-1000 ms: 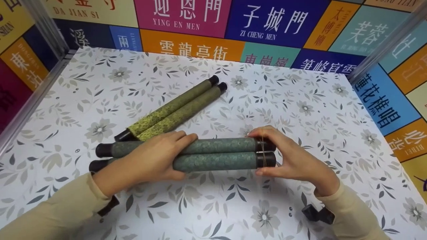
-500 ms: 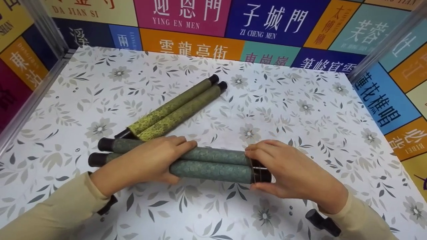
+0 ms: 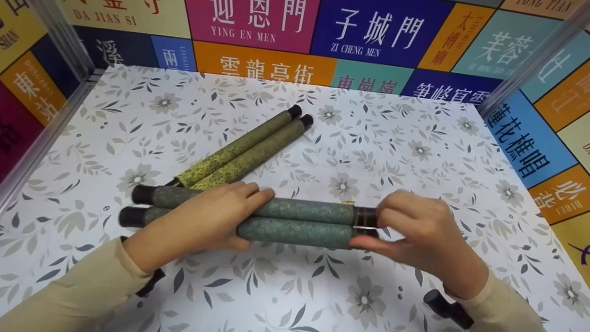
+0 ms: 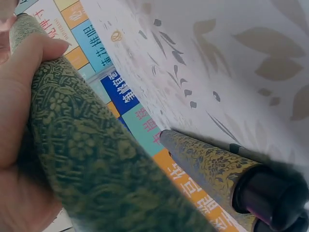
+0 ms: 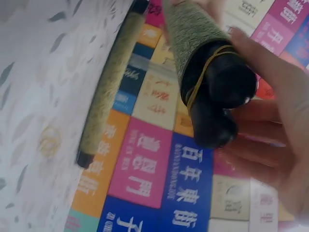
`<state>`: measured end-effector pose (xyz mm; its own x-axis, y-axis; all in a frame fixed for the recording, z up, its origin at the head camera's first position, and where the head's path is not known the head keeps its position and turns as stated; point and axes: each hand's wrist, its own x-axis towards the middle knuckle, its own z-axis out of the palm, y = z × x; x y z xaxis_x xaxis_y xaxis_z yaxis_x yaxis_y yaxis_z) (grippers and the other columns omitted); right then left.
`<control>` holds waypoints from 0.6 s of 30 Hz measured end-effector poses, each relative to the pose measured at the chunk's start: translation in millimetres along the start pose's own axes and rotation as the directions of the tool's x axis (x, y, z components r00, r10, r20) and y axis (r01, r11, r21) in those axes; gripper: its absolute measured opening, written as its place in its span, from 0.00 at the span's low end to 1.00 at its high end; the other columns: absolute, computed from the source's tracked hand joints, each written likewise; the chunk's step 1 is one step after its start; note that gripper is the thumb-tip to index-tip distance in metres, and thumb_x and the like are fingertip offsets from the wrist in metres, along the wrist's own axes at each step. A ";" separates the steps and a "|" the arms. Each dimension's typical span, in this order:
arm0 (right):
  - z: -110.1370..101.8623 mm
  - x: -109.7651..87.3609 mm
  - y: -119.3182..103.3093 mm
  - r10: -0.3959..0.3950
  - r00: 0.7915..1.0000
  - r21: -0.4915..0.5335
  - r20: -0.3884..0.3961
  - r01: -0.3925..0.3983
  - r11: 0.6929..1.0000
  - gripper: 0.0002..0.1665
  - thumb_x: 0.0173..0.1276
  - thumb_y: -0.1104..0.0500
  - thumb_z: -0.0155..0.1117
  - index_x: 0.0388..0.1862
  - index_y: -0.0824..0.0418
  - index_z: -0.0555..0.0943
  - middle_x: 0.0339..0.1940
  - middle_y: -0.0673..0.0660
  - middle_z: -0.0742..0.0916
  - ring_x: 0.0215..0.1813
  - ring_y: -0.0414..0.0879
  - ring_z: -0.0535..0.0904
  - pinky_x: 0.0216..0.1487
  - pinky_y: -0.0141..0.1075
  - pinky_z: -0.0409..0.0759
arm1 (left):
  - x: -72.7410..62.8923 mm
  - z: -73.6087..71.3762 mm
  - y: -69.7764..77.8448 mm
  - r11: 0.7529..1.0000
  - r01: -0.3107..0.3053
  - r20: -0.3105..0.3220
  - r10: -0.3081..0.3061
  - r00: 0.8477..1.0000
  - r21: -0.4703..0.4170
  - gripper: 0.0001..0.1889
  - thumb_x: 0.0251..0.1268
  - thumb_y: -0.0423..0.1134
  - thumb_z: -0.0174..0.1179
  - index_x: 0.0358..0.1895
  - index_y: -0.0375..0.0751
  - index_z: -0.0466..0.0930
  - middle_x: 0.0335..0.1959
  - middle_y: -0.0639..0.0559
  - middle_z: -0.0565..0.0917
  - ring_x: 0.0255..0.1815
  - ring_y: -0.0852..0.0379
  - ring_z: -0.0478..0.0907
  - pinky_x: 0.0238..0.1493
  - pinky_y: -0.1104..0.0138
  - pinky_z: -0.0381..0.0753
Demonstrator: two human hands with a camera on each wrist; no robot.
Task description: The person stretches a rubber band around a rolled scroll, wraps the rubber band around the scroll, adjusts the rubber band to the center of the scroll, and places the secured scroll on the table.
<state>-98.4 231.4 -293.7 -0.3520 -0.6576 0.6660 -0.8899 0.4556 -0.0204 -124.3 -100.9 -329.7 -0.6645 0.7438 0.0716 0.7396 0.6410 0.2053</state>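
Green rolls, two side by side, held on the near side of the yellow rolls, hiding part of their left end in the head view; left hand clamped over the green rolls just nearer than that end. Right hand right of and nearer than the yellow rolls, fingers bent at the black caps, thumb at the nearer green roll, cannot tell if closed on anything; yellow band looped round the caps

Yellow rollers block passage beyond the left grip; tabletop farther right gives room.
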 end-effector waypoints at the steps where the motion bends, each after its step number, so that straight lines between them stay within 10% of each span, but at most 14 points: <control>1: 1.0 0.6 1.8 -0.022 0.999 0.032 -0.032 0.023 0.999 0.23 0.62 0.40 0.70 0.23 0.58 0.81 0.27 0.51 0.83 0.26 0.41 0.77 0.24 0.32 0.76 | -0.9 1.0 -0.6 1.000 -0.006 -0.002 0.006 1.000 0.003 0.46 0.42 0.47 0.74 0.70 0.40 0.67 0.54 0.44 0.80 0.51 0.47 0.81 0.56 0.53 0.84; 6: 0.6 -0.3 8.3 -0.148 0.984 0.123 0.099 0.136 0.983 0.05 0.66 0.58 0.65 0.36 0.57 0.86 0.42 0.55 0.87 0.42 0.49 0.83 0.42 0.39 0.83 | -2.0 4.4 -1.6 0.999 -0.036 -0.015 0.036 0.999 0.009 0.46 0.42 0.48 0.74 0.70 0.38 0.68 0.56 0.42 0.80 0.52 0.46 0.81 0.56 0.52 0.84; 11: -2.5 -6.5 7.3 -0.131 0.929 0.068 0.345 0.115 0.991 0.19 0.53 0.63 0.73 0.45 0.51 0.85 0.53 0.54 0.85 0.54 0.51 0.80 0.52 0.45 0.83 | -0.7 3.1 -2.1 0.999 -0.036 -0.003 0.036 0.999 0.024 0.47 0.42 0.47 0.75 0.71 0.41 0.67 0.56 0.44 0.80 0.53 0.46 0.80 0.58 0.52 0.83; 18: 9.6 -10.4 4.6 -0.180 0.944 -0.032 0.276 0.196 0.980 0.05 0.59 0.63 0.64 0.33 0.54 0.83 0.39 0.49 0.85 0.42 0.46 0.80 0.43 0.39 0.83 | -1.6 5.1 -1.6 0.996 -0.059 -0.007 0.059 0.998 0.062 0.46 0.42 0.48 0.77 0.69 0.40 0.68 0.55 0.46 0.80 0.55 0.47 0.79 0.63 0.52 0.80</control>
<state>-101.6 234.6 -307.9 -0.2520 -0.8684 0.4270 -0.9319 0.3368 0.1349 -124.0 -102.1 -335.2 -0.6202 0.7792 0.0901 0.7825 0.6066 0.1402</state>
